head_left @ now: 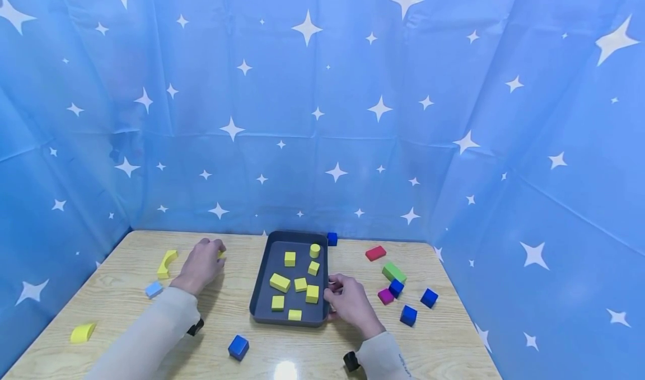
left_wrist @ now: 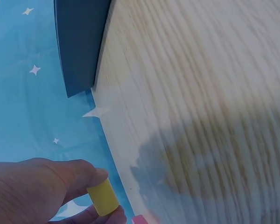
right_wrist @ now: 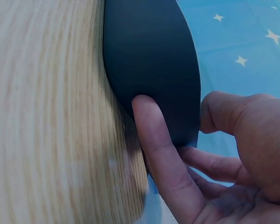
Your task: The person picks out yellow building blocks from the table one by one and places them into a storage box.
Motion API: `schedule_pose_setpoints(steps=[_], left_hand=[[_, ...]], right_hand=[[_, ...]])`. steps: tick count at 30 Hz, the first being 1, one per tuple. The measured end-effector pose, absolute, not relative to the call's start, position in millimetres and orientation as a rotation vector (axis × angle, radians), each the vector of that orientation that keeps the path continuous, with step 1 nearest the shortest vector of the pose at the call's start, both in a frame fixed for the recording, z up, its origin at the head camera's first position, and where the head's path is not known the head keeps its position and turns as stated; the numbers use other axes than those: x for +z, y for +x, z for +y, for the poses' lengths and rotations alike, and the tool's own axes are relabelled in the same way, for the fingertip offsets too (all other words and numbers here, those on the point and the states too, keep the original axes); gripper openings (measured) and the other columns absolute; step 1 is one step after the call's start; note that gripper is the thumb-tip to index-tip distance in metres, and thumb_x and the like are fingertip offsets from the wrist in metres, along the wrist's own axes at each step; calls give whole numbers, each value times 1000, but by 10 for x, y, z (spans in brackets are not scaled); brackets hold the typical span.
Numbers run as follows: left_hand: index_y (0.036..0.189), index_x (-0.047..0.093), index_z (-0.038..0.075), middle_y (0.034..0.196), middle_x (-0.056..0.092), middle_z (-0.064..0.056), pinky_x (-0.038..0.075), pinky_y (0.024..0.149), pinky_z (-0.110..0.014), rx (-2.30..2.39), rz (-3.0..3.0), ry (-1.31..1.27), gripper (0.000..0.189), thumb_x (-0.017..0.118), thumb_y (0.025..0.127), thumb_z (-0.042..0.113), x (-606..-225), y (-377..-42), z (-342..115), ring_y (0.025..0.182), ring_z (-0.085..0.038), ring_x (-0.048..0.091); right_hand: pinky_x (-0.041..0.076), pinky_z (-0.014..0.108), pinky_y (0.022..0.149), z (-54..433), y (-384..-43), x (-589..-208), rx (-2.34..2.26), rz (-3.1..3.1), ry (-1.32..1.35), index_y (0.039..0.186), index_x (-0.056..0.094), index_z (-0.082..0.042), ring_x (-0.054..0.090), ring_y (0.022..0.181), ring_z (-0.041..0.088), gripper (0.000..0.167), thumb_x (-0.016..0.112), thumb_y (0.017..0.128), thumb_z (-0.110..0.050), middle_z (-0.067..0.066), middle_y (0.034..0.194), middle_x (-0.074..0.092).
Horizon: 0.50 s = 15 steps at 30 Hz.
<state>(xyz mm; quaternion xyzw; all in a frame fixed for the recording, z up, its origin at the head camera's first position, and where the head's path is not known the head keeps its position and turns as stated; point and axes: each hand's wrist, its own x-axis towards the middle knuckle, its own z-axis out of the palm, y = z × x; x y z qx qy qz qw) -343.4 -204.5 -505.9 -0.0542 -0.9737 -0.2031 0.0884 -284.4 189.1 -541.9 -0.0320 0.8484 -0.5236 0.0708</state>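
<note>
My left hand (head_left: 202, 263) pinches a small yellow block (left_wrist: 103, 198) between thumb and fingers, above the table left of the tray; it looks like a short cylinder. My right hand (head_left: 350, 301) grips the right wall of a dark grey tray (head_left: 256, 290). In the right wrist view one finger (right_wrist: 151, 126) lies along the tray's outer wall and the thumb is at the rim. Inside the tray are several yellow blocks, among them a cylinder (head_left: 314, 251), a longer block (head_left: 279, 282) and a cube (head_left: 312, 294).
Left lie a yellow arch (head_left: 166, 264), a light blue block (head_left: 153, 289) and a yellow rounded block (head_left: 83, 332). A blue cube (head_left: 238, 347) is in front. Right are red (head_left: 375, 253), green (head_left: 394, 272), magenta (head_left: 386, 296) and several blue blocks (head_left: 409, 315). A starry curtain (head_left: 282, 117) stands behind.
</note>
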Motion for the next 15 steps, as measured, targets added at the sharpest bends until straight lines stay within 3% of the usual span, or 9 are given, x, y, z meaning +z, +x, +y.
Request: schedule_pose_setpoints(steps=[15], left_hand=[[127, 78, -9, 125, 73, -34, 67, 84, -50, -645, -2862, -238, 28, 79, 99, -3, -4911, -3434, -1804, 100, -36, 70]], right_hand=[[72, 38, 66, 1902, -2857, -5439, -1561, 2553, -99, 157, 66, 4, 77, 100, 23, 50, 73, 110, -10, 18, 124, 75]])
